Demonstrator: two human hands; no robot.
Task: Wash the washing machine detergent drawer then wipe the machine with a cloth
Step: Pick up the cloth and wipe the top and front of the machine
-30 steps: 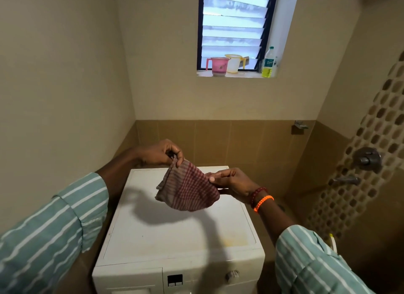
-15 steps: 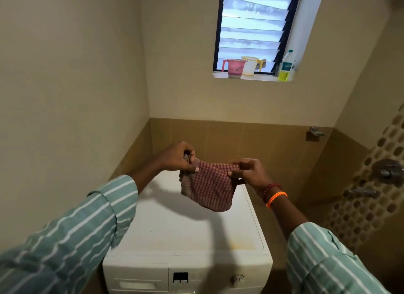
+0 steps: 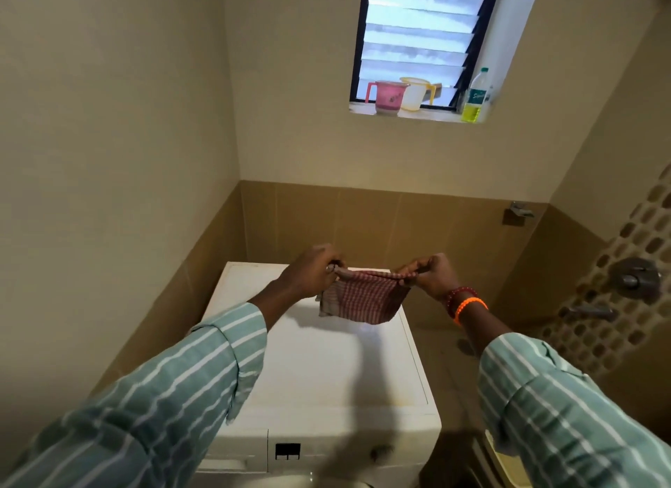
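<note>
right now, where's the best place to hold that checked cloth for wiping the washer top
Keep hold of the checked cloth along its top edge, where the left hand and right hand pinch it from above. It hangs limp below that edge, over the washing machine, so bunching the edge into one palm should probably suit wiping.

washing machine (image 3: pixel 326 375) front cut off below (drawer hidden behind sleeve (image 3: pixel 174 397))

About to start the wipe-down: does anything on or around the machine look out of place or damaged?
Nothing stands out. Both the left hand and the right hand hold the checked cloth stretched above the washing machine. Its top shows only faint yellowish staining near the front right edge.
</note>
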